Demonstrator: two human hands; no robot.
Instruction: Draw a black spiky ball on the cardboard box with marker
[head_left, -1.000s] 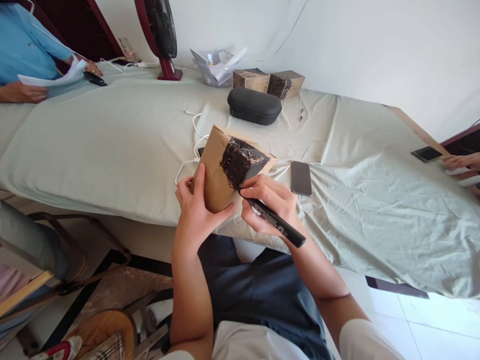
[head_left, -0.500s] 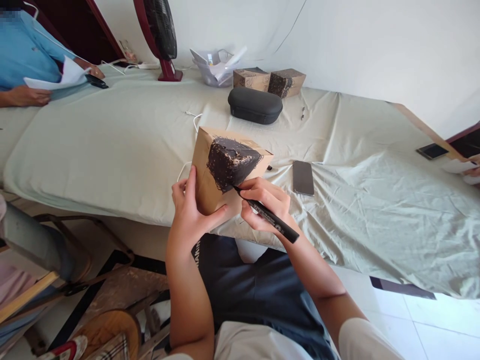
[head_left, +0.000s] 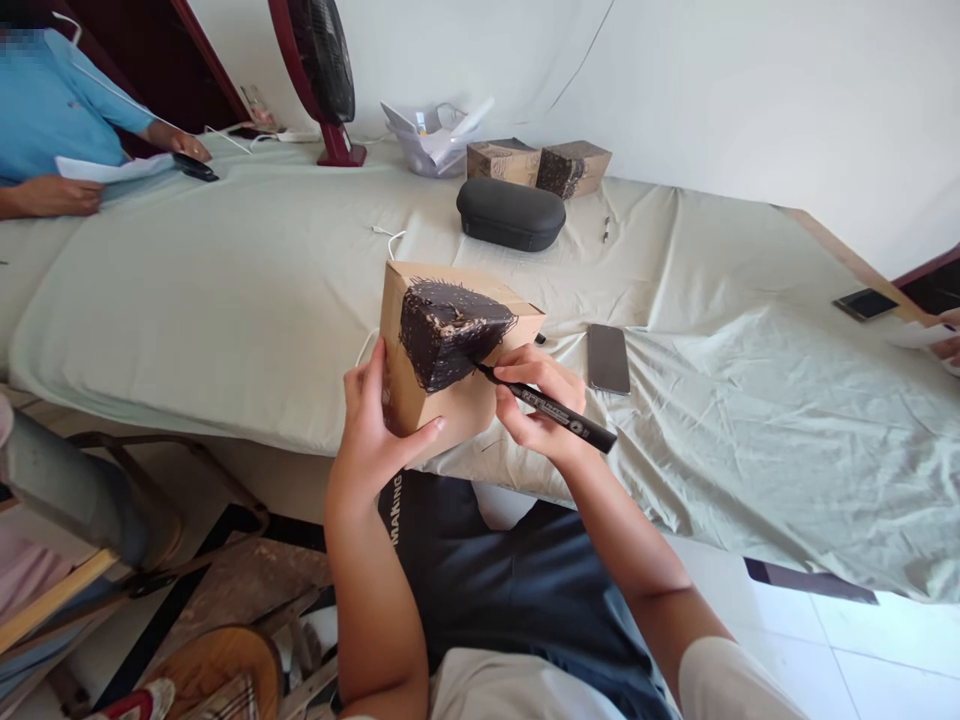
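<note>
A brown cardboard box is held tilted at the table's near edge, with a dense black scribbled patch spread over one corner and its adjoining faces. My left hand grips the box from its left side, thumb across the front face and fingers partly hidden behind. In my right hand is a black marker pen, pinched between thumb and fingers. Its tip touches the box at the lower right border of the black patch. Just right of the box, a small black object shows, partly hidden.
A phone lies right of my hands. Beyond the box are a black zip case, two cardboard boxes with black markings, a plastic basket and a fan. At left, a person in a blue shirt holds paper.
The box has turned slightly and shifted a little left. My right hand and the marker have moved slightly right, the tip now higher along the patch's edge. The other person's paper has lowered.
</note>
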